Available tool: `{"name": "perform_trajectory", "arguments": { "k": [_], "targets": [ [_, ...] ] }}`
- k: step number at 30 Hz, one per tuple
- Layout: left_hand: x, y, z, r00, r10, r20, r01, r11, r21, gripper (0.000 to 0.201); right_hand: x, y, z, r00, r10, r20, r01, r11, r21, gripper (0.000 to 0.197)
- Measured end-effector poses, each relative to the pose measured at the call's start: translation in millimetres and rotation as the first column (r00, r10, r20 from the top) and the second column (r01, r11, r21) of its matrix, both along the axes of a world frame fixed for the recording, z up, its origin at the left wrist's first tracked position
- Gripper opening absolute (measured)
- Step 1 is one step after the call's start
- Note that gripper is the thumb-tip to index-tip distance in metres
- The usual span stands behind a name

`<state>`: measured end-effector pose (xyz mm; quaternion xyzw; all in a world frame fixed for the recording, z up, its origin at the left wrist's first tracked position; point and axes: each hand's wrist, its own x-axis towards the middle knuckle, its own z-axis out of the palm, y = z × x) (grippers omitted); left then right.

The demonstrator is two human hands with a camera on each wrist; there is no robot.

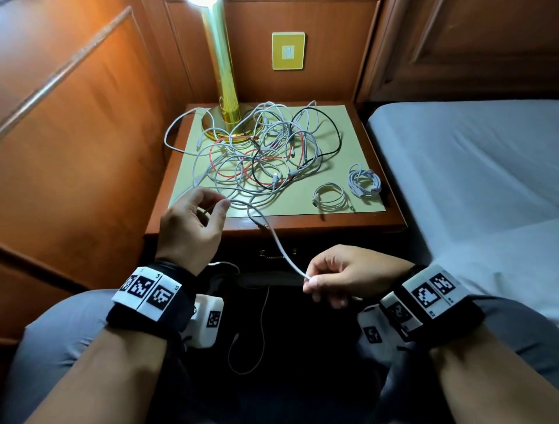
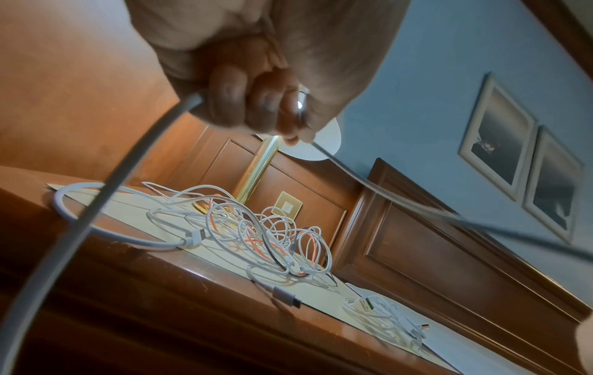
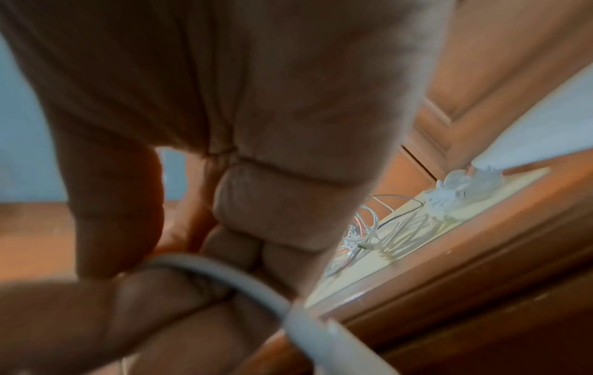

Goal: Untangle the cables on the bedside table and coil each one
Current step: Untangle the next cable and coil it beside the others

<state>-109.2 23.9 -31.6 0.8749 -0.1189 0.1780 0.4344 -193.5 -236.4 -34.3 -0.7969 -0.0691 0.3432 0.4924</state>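
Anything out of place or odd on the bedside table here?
Only the expected mess: a tangle of white, red and black cables sprawls round the lamp base, one loop overhanging the table's left edge. Two coiled cables lie tidy. No damage visible.

Dim lamplight (image 1: pixel 198 2), blurred wrist views

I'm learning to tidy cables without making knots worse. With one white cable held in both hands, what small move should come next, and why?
Probably draw the right hand gently back, feeding the white cable through the left hand. Both hands grip it, yet its far part still runs into the tangle on the bedside table, beside two finished coils.
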Motion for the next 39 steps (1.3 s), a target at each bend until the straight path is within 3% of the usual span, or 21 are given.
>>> {"name": "perform_trajectory", "arguments": {
  "k": [2, 3, 5, 7, 8, 10, 11, 13, 16, 18, 20, 22, 23, 25, 27, 29, 32, 36, 39],
  "targets": [
    [-1, -1, 3, 0.999, -0.032, 0.001, 0.032, 0.999, -0.025, 0.005, 4, 0, -7, 0.978, -0.162, 0.134, 0.181, 0.973, -0.143, 0.014],
    [-1, -1, 4, 0.999, -0.046, -0.002, 0.046, 0.998, -0.034, 0.005, 8, -2, -11, 0.933, -0.303, 0.195, 0.331, 0.934, -0.134, 0.016],
    [1, 1, 3, 0.995, -0.089, -0.054, 0.088, 0.996, -0.028, 0.006, 17, -10, -16, 0.745, -0.644, 0.173, 0.645, 0.762, 0.059, 0.017],
    [4, 4, 1, 0.967, -0.148, -0.205, 0.164, 0.985, 0.060, 0.007, 23, -19, -13, 0.511, -0.860, 0.020, 0.825, 0.496, 0.270, 0.015],
    [5, 6, 0, 0.940, -0.171, -0.295, 0.219, 0.966, 0.138, 0.008, 24, -24, -9, 0.425, -0.903, -0.063, 0.856, 0.378, 0.352, 0.014],
    [5, 8, -4, 0.881, -0.194, -0.432, 0.325, 0.911, 0.252, 0.010, 22, -30, -1, 0.340, -0.909, -0.242, 0.856, 0.192, 0.481, 0.014],
    [5, 7, -5, 0.864, -0.198, -0.463, 0.346, 0.901, 0.261, 0.009, 20, -31, 3, 0.334, -0.885, -0.324, 0.846, 0.131, 0.516, 0.015],
    [4, 4, -7, 0.877, -0.199, -0.438, 0.319, 0.922, 0.220, 0.003, 15, -30, 9, 0.377, -0.822, -0.427, 0.822, 0.083, 0.564, 0.017],
    [0, -7, -10, 0.932, -0.197, -0.304, 0.251, 0.956, 0.150, 0.005, 10, -20, 14, 0.508, -0.742, -0.437, 0.753, 0.137, 0.644, 0.021],
    [-8, -15, -12, 0.949, -0.229, -0.218, 0.263, 0.954, 0.145, 0.006, 10, -11, 12, 0.609, -0.709, -0.357, 0.685, 0.243, 0.687, 0.019],
    [-17, -24, -15, 0.939, -0.319, -0.130, 0.338, 0.927, 0.162, 0.008, 9, -1, 6, 0.648, -0.747, -0.149, 0.622, 0.406, 0.669, 0.013],
    [-24, -30, -19, 0.901, -0.427, -0.078, 0.434, 0.885, 0.169, 0.013, 6, 6, -4, 0.618, -0.740, 0.265, 0.562, 0.652, 0.509, 0.008],
    [-27, -32, -21, 0.881, -0.468, -0.068, 0.473, 0.865, 0.168, 0.015, 5, 7, -10, 0.582, -0.664, 0.470, 0.541, 0.748, 0.385, 0.006],
    [-30, -35, -22, 0.844, -0.533, -0.060, 0.535, 0.830, 0.155, 0.018, 6, 8, -19, 0.499, -0.449, 0.741, 0.496, 0.849, 0.181, 0.004],
    [-32, -36, -21, 0.806, -0.589, -0.056, 0.591, 0.797, 0.123, 0.019, 8, 7, -27, 0.450, -0.287, 0.846, 0.432, 0.899, 0.075, 0.003],
    [-33, -38, -18, 0.783, -0.621, -0.039, 0.622, 0.777, 0.100, 0.016, 9, 11, -29, 0.534, -0.235, 0.813, 0.394, 0.919, 0.007, 0.002],
    [-34, -39, -14, 0.824, -0.567, 0.009, 0.566, 0.824, 0.036, 0.006, 5, 17, -24, 0.776, -0.301, 0.554, 0.355, 0.935, 0.010, 0.009],
    [-29, -34, -13, 0.879, -0.470, -0.081, 0.467, 0.882, -0.054, 0.017, 4, 26, -17, 0.839, -0.421, 0.344, 0.347, 0.902, 0.255, 0.012],
    [-30, -34, -13, 0.840, -0.473, -0.264, 0.455, 0.881, -0.130, 0.025, 5, 30, -14, 0.863, -0.493, 0.111, 0.375, 0.772, 0.513, 0.014]
  ]
}}
